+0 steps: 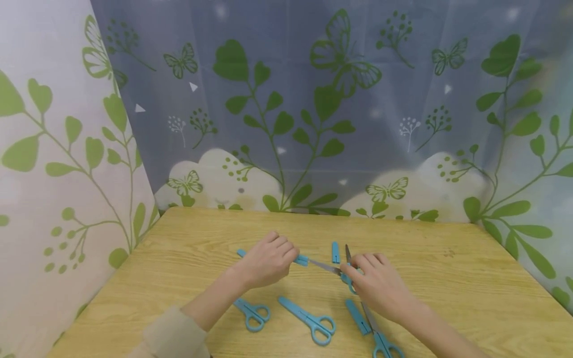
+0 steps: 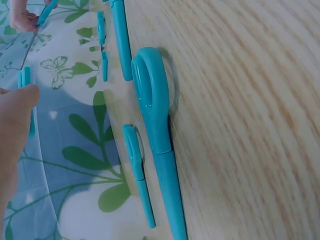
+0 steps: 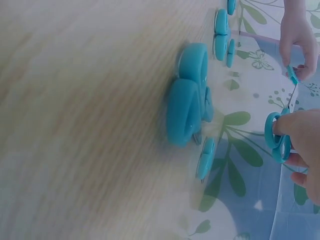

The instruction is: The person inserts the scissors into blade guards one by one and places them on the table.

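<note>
Two items are pinched: a cover (image 1: 302,260) by the left hand (image 1: 272,260) and scissors (image 1: 326,267) at the handles (image 3: 269,131) by the right hand (image 1: 379,284).

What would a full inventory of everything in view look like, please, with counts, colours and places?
Sheathed scissors: three, blue, two in the near row, one behind the left hand
Uncovered scissors: two, blue handles and grey blades, near right and partly behind the right hand
Held scissors: one, blue and grey, in the right hand
Loose covers: two, blue, beside the uncovered scissors
Held cover: one, blue, in the left hand
Table: one, yellowish wood grain, beneath
Leaf-and-butterfly backdrop: count unclear, grey-blue, white and green, around the table
Sleeve: one, pale beige, left forearm
Left hand: one, bare, above the table
Right hand: one, bare, to its right
</note>
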Action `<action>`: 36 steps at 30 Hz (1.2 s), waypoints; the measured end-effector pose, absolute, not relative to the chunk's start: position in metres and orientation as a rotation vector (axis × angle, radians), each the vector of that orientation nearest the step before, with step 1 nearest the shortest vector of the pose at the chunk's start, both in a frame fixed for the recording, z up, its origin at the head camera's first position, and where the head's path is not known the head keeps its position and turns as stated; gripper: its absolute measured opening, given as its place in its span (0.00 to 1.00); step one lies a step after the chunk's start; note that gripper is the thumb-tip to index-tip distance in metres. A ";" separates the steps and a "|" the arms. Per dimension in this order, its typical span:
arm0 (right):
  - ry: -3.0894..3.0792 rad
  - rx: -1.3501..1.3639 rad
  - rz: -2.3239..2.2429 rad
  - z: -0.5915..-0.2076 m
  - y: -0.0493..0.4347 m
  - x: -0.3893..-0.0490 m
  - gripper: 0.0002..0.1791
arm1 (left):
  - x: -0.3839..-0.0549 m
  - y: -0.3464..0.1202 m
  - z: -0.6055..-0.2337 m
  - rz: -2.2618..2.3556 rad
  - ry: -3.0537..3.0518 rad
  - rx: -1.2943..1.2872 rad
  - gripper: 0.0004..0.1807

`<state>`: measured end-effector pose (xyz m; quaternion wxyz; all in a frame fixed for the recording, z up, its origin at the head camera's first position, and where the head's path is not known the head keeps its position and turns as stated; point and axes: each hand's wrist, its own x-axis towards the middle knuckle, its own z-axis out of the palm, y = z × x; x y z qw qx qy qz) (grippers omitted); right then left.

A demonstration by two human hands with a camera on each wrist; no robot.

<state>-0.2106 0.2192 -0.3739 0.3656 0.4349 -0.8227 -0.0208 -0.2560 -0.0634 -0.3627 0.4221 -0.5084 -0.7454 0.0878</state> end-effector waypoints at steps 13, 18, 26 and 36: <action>-2.119 1.135 -0.072 -0.375 0.218 -0.210 0.25 | -0.256 -0.065 -0.368 0.218 -1.822 -1.258 0.06; -2.114 1.125 -0.059 -0.375 0.217 -0.212 0.25 | -0.256 -0.065 -0.367 0.210 -1.820 -1.260 0.06; -2.124 1.122 -0.088 -0.376 0.216 -0.211 0.25 | -0.254 -0.065 -0.369 0.218 -1.818 -1.249 0.06; -2.157 1.087 -0.079 -0.379 0.219 -0.213 0.26 | -0.254 -0.066 -0.372 0.213 -1.810 -1.237 0.06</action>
